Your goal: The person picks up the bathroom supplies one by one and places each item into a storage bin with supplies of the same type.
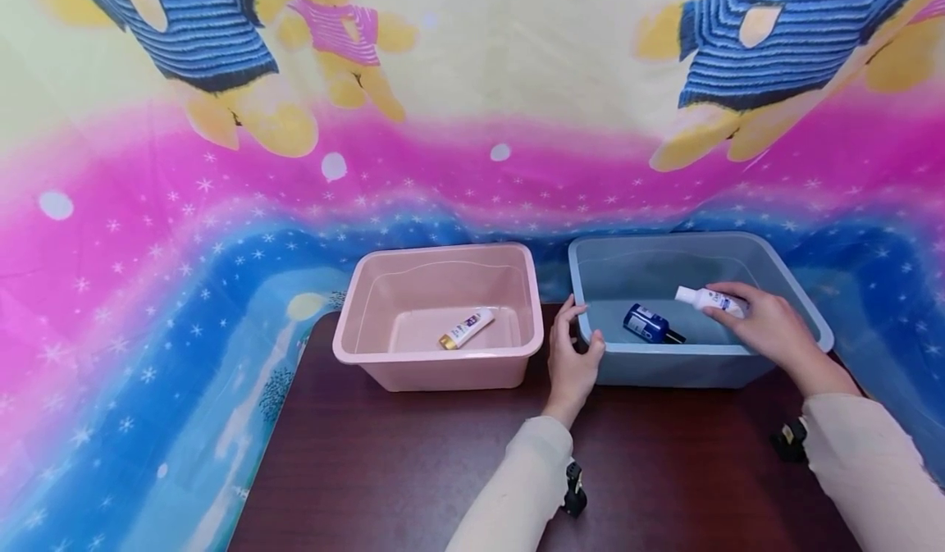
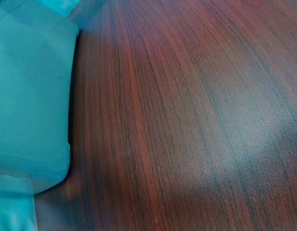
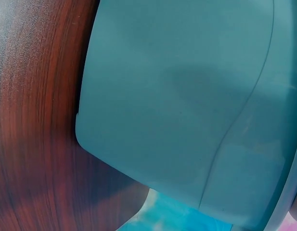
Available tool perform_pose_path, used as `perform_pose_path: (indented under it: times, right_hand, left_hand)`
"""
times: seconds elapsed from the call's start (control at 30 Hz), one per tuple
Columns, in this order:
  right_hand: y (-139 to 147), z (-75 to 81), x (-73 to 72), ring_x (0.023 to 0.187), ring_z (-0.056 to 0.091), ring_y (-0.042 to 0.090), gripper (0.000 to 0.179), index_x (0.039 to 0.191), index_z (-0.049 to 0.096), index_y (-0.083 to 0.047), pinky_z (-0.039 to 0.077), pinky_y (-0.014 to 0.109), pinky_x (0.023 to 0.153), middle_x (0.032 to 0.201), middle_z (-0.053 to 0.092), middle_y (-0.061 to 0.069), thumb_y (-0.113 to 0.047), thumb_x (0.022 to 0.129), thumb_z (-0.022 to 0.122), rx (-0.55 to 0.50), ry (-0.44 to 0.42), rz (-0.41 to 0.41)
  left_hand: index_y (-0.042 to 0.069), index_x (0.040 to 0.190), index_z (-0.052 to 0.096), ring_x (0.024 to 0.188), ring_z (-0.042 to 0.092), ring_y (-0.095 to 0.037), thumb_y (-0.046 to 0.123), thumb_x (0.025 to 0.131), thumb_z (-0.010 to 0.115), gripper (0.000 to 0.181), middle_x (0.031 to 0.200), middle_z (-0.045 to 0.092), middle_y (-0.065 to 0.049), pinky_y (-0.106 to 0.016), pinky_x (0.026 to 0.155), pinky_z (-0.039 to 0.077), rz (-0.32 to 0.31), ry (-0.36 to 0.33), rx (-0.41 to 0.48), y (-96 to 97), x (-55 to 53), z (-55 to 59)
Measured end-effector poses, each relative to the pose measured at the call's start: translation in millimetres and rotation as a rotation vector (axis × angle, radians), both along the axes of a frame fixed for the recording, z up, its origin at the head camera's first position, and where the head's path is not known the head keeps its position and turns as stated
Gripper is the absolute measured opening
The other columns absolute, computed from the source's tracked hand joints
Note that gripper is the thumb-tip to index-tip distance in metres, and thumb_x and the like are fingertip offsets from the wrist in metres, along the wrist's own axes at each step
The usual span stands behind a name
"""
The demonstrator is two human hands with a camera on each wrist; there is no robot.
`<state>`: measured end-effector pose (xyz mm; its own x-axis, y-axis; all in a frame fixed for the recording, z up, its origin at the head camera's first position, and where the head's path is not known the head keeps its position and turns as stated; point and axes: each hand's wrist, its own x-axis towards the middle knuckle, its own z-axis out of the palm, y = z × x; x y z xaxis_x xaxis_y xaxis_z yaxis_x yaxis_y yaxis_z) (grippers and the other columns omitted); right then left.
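My right hand [image 1: 771, 326] holds a small white bottle [image 1: 712, 300] with a white cap, tilted on its side above the inside of the blue-grey plastic tub [image 1: 672, 367]. At the tub's front left corner, my left hand [image 1: 574, 367] grips the rim, fingers on the left side and thumb at the front. A dark blue bottle [image 1: 645, 324] with a black cap lies inside this tub. The left wrist view shows the tub's outer wall [image 2: 30, 101], and the right wrist view another stretch of wall [image 3: 177, 106]; neither shows the bottles.
Left of the blue-grey tub stands a pink plastic tub [image 1: 443, 371]. A white tube [image 1: 468, 328] with a gold cap lies in it. Both tubs stand on a dark wooden table [image 1: 399, 470], close to a patterned cloth backdrop [image 1: 472, 175] behind them.
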<state>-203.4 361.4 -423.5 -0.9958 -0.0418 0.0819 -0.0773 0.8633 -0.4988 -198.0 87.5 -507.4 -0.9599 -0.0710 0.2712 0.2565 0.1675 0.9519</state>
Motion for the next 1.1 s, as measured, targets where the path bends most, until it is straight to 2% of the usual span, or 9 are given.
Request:
perform_pose_path:
  times: [0.13,0.23,0.37,0.47,0.53,0.9,1.1]
  right_hand:
    - [1.9,-0.7,-1.9,0.085,0.047,0.032,0.060,0.134,0.048,-0.014,0.040,0.031,0.051,0.119,0.048,0.025,-0.050,0.087,0.057,-0.002,-0.010,0.008]
    - [3.0,-1.2,-2.5,0.086,0.047,0.033,0.060,0.134,0.048,-0.014,0.041,0.032,0.052,0.119,0.047,0.025,-0.049,0.087,0.057,0.000,-0.009,0.013]
    - [2.8,-1.2,-1.9,0.096,0.049,0.038,0.058,0.134,0.049,-0.012,0.048,0.048,0.061,0.122,0.049,0.023,-0.048,0.089,0.055,-0.011,0.001,0.027]
    - [1.6,-0.8,-1.4,0.105,0.047,0.040,0.057,0.133,0.049,-0.011,0.044,0.059,0.073,0.123,0.050,0.021,-0.048,0.089,0.053,-0.027,0.015,0.035]
    - [0.8,-0.7,-1.5,0.107,0.046,0.041,0.057,0.133,0.049,-0.010,0.041,0.061,0.076,0.123,0.050,0.021,-0.048,0.090,0.052,-0.032,0.025,0.038]
    - [-0.1,-0.5,1.4,0.104,0.049,0.042,0.054,0.131,0.051,-0.012,0.044,0.059,0.071,0.120,0.053,0.020,-0.049,0.091,0.051,-0.021,0.034,0.020]
    - [-0.1,1.1,3.7,0.102,0.048,0.039,0.053,0.129,0.053,-0.013,0.047,0.053,0.064,0.124,0.051,0.020,-0.050,0.091,0.049,-0.029,0.060,0.007]
  left_hand:
    - [0.035,0.127,0.046,0.120,0.039,-0.002,0.024,0.088,0.059,0.044,0.145,0.029,0.022,-0.030,0.091,0.042,-0.003,-0.004,0.000,0.1,0.1,0.4]
    - [0.035,0.127,0.046,0.121,0.038,-0.002,0.024,0.087,0.059,0.043,0.145,0.029,0.022,-0.030,0.091,0.042,-0.001,0.000,-0.002,0.3,-0.3,0.7]
    - [0.034,0.127,0.046,0.120,0.039,-0.003,0.025,0.087,0.059,0.043,0.145,0.030,0.021,-0.030,0.091,0.042,0.003,0.011,-0.008,0.3,-0.4,1.1]
    - [0.035,0.127,0.046,0.120,0.039,-0.002,0.025,0.087,0.059,0.043,0.145,0.029,0.022,-0.030,0.091,0.042,0.003,0.008,-0.007,0.2,-0.4,1.1]
    - [0.035,0.128,0.046,0.120,0.039,-0.002,0.025,0.087,0.059,0.044,0.145,0.029,0.023,-0.030,0.091,0.042,0.000,0.000,-0.005,0.2,-0.4,1.1]
    - [0.036,0.127,0.045,0.121,0.039,-0.004,0.027,0.088,0.059,0.043,0.145,0.030,0.020,-0.033,0.092,0.042,-0.001,0.006,-0.005,0.3,1.1,2.1]
    - [0.044,0.127,0.042,0.123,0.037,-0.003,0.032,0.089,0.060,0.044,0.145,0.028,0.022,-0.033,0.094,0.042,-0.013,-0.014,-0.025,-1.6,1.4,3.6]
